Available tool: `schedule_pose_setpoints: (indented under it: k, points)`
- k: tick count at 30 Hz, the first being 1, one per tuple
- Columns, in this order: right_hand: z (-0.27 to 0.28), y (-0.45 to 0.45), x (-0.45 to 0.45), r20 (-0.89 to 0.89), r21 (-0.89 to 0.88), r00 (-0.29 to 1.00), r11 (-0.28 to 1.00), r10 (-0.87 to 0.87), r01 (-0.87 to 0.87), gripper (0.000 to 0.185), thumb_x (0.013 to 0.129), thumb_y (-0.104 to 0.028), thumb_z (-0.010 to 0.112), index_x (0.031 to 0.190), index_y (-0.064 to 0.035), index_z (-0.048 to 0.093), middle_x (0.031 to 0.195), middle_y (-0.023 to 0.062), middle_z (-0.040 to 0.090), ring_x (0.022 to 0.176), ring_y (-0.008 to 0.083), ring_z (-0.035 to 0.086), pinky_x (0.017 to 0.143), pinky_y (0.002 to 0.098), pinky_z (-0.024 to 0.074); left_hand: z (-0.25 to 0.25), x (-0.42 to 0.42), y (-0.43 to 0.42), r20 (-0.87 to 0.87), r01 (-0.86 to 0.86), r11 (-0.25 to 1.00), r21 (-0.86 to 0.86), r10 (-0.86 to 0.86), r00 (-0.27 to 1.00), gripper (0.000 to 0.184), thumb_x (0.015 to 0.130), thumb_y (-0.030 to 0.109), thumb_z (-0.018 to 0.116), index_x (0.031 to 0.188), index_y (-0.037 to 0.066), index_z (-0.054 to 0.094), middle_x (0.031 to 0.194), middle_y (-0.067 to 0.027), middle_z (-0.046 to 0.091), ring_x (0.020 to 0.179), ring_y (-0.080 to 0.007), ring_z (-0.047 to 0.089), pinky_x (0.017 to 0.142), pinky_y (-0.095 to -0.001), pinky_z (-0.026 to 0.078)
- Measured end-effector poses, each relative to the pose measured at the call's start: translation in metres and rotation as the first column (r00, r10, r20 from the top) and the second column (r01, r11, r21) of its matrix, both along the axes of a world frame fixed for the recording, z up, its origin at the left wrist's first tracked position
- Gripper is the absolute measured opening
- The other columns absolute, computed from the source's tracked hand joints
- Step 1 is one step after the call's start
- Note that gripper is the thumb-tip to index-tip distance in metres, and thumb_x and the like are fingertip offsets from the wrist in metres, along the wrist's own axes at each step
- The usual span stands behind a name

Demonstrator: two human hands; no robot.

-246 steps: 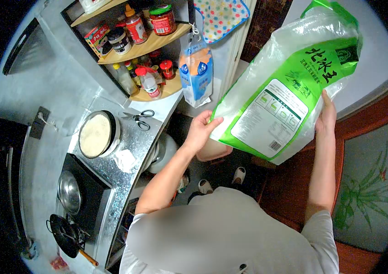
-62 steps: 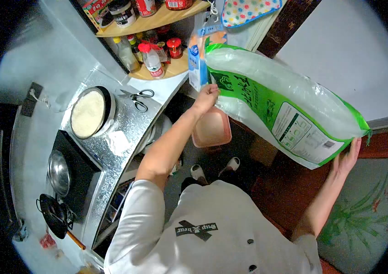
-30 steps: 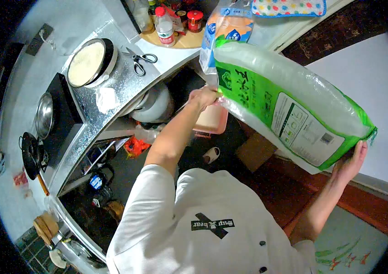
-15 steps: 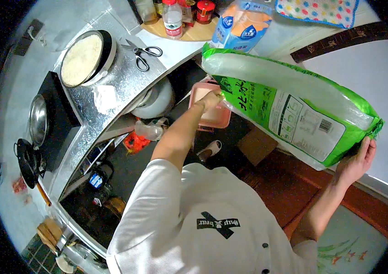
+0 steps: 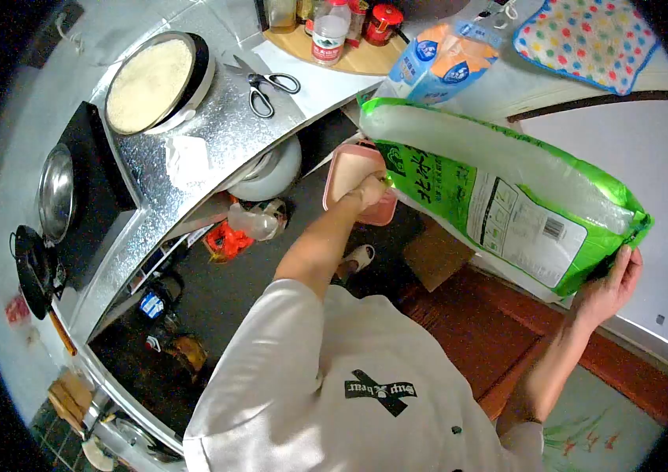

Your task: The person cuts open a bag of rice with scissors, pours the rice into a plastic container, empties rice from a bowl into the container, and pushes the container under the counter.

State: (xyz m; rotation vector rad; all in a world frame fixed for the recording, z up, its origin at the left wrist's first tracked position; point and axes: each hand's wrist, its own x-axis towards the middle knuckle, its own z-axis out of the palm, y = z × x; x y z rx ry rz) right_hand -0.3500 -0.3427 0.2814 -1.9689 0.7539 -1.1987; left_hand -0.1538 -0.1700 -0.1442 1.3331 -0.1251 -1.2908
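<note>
A long green and clear plastic bag (image 5: 499, 197) with pale contents stretches between my two hands. My left hand (image 5: 373, 189) grips its lower left edge, near the end over a pink tub (image 5: 385, 214) standing on the floor. Whitish contents show in the tub, partly hidden by my hand and forearm. My right hand (image 5: 613, 285) holds the bag's tied far end from below, its fingers curled against the green corner. Whether the bag's left end touches the tub cannot be made out.
On the counter at the left are black-handled scissors (image 5: 262, 82), a round pan of pale batter or grain (image 5: 149, 82) and a white cloth or paper (image 5: 187, 160). A blue and orange package (image 5: 444, 63) hangs by the shelf. A cardboard box (image 5: 436, 253) and a gas cylinder (image 5: 271, 169) stand below.
The bag has gone from upright to stretched sideways, its left end now by the tub. Both hands have shifted along it, and lately the view has moved while they keep their hold.
</note>
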Motion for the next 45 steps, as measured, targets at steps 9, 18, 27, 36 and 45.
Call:
schedule_pose_setpoints:
  k: [9,18,27,36,45]
  points:
    - [0.005,0.008,0.014,-0.011,-0.003,0.999,0.999,-0.038,0.038,0.019,0.092,-0.02,0.058,0.101,-0.0038,0.059,0.091,0.0017,0.059,0.082,0.01,0.051,0.074,0.0254,0.0425,-0.034,-0.029,0.001,0.031,-0.075,0.997,-0.029,0.076,0.997,0.032,0.091,0.026,0.047,0.118,0.009,0.053,0.099,-0.0065,0.061,0.089,-0.0185,0.058,0.084,-0.0305,0.046]
    - [0.004,-0.024,-0.014,0.078,0.244,0.997,0.97,0.002,-0.021,0.02,0.093,-0.019,0.056,0.106,-0.004,0.056,0.101,0.0055,0.059,0.091,0.0146,0.055,0.082,0.0295,0.0444,-0.034,-0.027,0.023,-0.603,-0.275,0.953,-0.124,0.147,0.784,0.034,0.089,0.032,0.052,0.114,0.01,0.056,0.105,-0.0055,0.06,0.093,-0.0212,0.057,0.08,-0.0365,0.05]
    - [0.015,-0.024,-0.029,0.123,0.254,0.991,0.967,-0.057,0.024,0.021,0.093,-0.018,0.055,0.11,-0.0045,0.054,0.104,0.0067,0.06,0.096,0.0168,0.056,0.085,0.0324,0.0456,0.05,-0.003,0.052,-0.206,0.327,0.792,-0.516,-0.486,0.85,0.048,0.087,0.041,0.055,0.125,0.01,0.052,0.125,-0.0064,0.056,0.107,-0.0214,0.057,0.088,-0.0325,0.043]
    - [0.025,-0.037,-0.055,0.137,0.274,0.988,0.961,-0.077,0.037,0.023,0.092,-0.017,0.057,0.111,-0.0047,0.054,0.107,0.0084,0.06,0.097,0.0208,0.057,0.088,0.0361,0.0454,0.016,-0.019,0.028,0.024,0.4,0.901,-0.169,-0.402,0.915,0.045,0.085,0.051,0.053,0.098,0.009,0.063,0.086,-0.0033,0.065,0.066,-0.0115,0.055,0.055,-0.0242,0.043]
    - [0.017,-0.033,-0.055,0.13,0.307,0.991,0.952,-0.039,-0.003,0.018,0.091,-0.016,0.057,0.106,-0.005,0.056,0.102,0.0065,0.061,0.093,0.0183,0.057,0.085,0.0341,0.0458,-0.022,-0.03,0.019,-0.008,0.218,0.963,-0.156,-0.222,0.975,0.043,0.083,0.05,0.057,0.08,0.007,0.059,0.065,-0.0023,0.057,0.052,-0.0108,0.05,0.047,-0.0258,0.04]
